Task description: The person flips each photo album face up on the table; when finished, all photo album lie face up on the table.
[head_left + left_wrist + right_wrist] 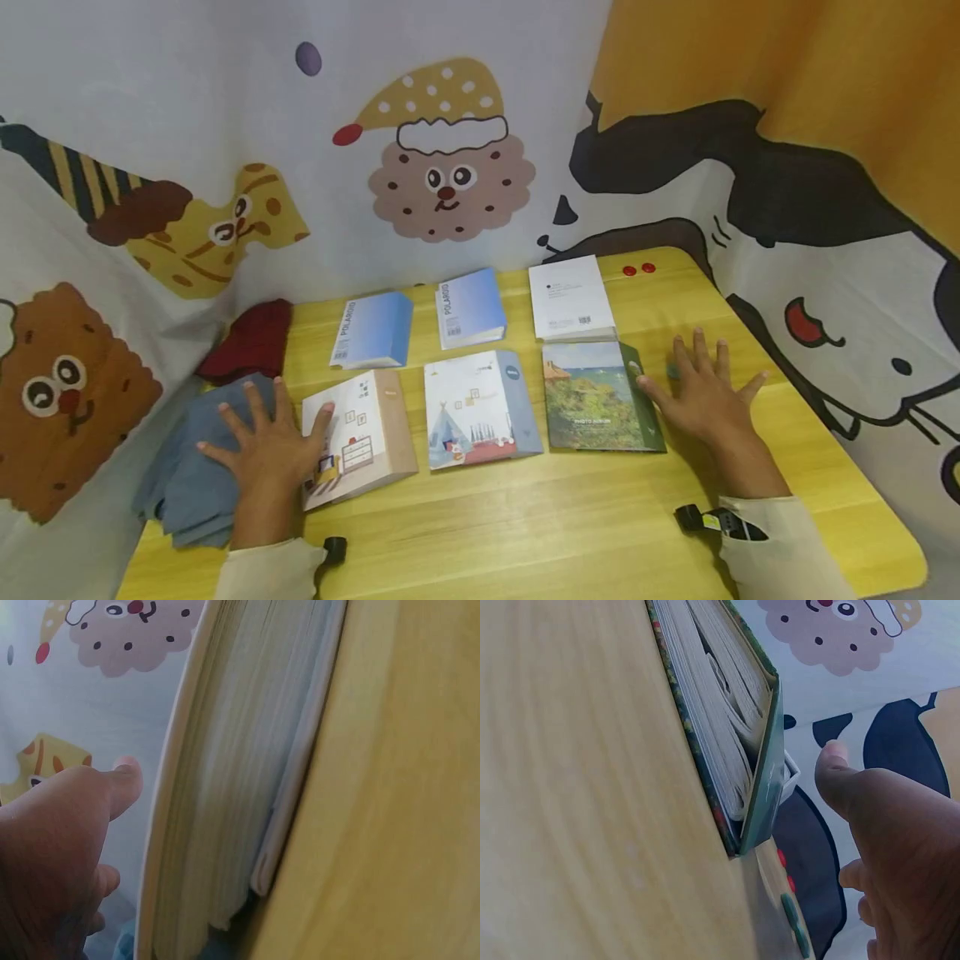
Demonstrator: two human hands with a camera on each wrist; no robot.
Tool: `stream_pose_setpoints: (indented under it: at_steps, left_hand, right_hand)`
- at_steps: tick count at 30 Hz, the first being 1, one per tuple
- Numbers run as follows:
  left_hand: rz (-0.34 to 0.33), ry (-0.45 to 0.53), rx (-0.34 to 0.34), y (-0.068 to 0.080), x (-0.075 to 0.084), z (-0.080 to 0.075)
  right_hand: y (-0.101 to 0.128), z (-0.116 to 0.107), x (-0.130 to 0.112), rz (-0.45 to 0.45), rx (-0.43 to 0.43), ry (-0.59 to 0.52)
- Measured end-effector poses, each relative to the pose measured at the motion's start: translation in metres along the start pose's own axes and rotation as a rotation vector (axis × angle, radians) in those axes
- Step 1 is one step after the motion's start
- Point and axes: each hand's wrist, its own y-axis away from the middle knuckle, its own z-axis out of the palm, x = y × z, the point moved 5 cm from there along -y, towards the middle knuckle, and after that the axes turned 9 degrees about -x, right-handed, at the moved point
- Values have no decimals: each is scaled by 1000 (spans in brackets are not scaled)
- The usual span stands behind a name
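Observation:
My left hand (273, 450) spreads its fingers over the left edge of a cream photo album (386, 408) and a folded blue-grey cloth (198, 467). In the left wrist view its thumb is beside the album's thick block of pages (232, 765). My right hand (708, 408), also with fingers spread and holding nothing, is just right of a green landscape-covered photo album (588, 396). Its page edges show in the right wrist view, with the thumb (836, 769) apart from the spine. Between these two albums lies a white album with a tent picture (468, 417).
Behind stand two blue Polaroid albums (378, 329) (472, 308) and a white album (572, 296). A dark red cloth (255, 337) lies at the back left. Two red round pieces (638, 269) sit at the back right of the yellow table (525, 533). A printed curtain (262, 100) hangs behind.

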Motion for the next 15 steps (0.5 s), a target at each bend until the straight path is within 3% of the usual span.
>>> stream_pose_setpoints:
  at_steps: [15]
  left_hand:
    - [73,-14,30,5,12,2]
  right_hand:
    - [-2,4,-1,-20,20,-11]
